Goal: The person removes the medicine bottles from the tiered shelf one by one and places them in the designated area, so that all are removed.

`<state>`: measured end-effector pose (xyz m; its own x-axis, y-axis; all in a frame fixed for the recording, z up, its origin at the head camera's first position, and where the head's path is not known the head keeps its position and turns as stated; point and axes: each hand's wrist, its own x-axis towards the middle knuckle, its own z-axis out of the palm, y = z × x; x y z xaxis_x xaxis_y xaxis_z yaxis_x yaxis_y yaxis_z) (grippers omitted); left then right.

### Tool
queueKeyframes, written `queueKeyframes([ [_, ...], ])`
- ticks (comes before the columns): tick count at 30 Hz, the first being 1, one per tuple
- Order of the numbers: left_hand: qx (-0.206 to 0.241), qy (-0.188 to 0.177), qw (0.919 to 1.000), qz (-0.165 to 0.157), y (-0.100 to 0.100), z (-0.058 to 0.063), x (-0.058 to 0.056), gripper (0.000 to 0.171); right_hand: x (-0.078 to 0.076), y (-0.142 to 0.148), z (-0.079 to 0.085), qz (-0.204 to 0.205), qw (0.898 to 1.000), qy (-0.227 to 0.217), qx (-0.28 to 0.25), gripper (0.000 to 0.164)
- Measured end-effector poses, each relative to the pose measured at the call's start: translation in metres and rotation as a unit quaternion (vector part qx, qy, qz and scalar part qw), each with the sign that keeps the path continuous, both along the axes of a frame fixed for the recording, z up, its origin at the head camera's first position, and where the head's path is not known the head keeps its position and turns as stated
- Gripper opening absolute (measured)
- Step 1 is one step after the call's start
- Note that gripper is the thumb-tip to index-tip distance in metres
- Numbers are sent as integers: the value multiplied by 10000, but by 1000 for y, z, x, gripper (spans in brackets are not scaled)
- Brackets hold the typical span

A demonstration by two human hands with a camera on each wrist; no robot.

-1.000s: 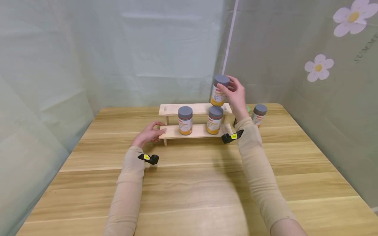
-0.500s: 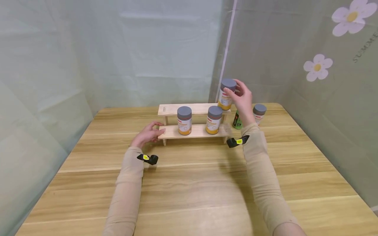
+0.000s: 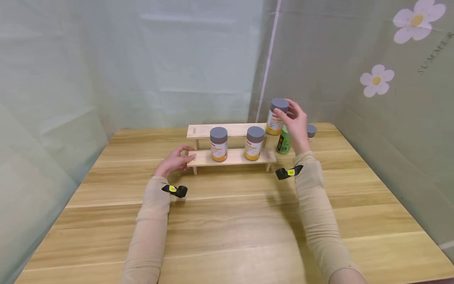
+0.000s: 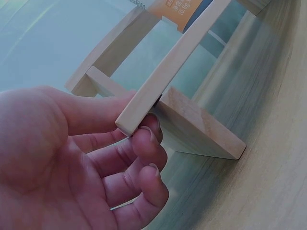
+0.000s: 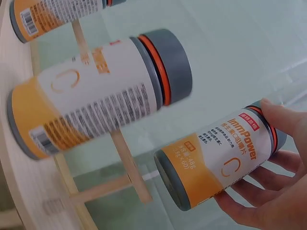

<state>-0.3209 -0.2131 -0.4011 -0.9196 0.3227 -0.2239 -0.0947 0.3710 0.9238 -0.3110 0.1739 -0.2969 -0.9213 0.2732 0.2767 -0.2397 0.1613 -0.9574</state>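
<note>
My left hand point(image 3: 173, 160) pinches the left end of the lower board of a two-step wooden rack point(image 3: 202, 157), thumb on top. Its fingers curl beneath the board point(image 4: 175, 60) in the left wrist view. My right hand point(image 3: 297, 124) grips a vitamin bottle point(image 3: 274, 123) by its grey lid end. That bottle, white and orange point(image 5: 218, 158), overlaps the right end of the upper board point(image 3: 227, 129) in the head view. Two matching bottles, a left one point(image 3: 218, 148) and a right one point(image 3: 253, 146), stand upright on the lower board.
A green container with a black label point(image 3: 283, 142) stands on the wooden table point(image 3: 220, 221) just right of the rack. Another grey-lidded bottle point(image 3: 311, 132) is partly hidden behind my right hand. A pale curtain point(image 3: 184, 71) hangs behind the table.
My right hand has carried the bottle rightward and down, from above the upper board to its right end. The green container has come into view. My left hand keeps its hold on the rack.
</note>
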Motion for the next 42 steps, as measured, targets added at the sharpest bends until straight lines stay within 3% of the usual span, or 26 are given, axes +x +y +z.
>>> queueKeyframes([
  [13, -34, -35, 10000, 19, 0, 1, 1, 55, 9, 26, -8, -234, 9994, -37, -255, 51],
  [20, -18, -3, 10000, 30, 1, -1, 0, 55, 14, 35, -14, -350, 9969, 19, -708, 56],
  [32, -12, 41, 10000, -9, -1, 0, 1, 55, 22, 56, -27, -471, 9971, 295, -513, 44],
  [38, 256, 169, 9994, -148, -4, -1, 2, 53, 22, 70, -32, -518, 9966, 293, -577, 45],
  [42, 54, 27, 10000, 3, -2, 2, 4, 53, 21, 81, -35, -573, 9951, 318, -746, 44],
])
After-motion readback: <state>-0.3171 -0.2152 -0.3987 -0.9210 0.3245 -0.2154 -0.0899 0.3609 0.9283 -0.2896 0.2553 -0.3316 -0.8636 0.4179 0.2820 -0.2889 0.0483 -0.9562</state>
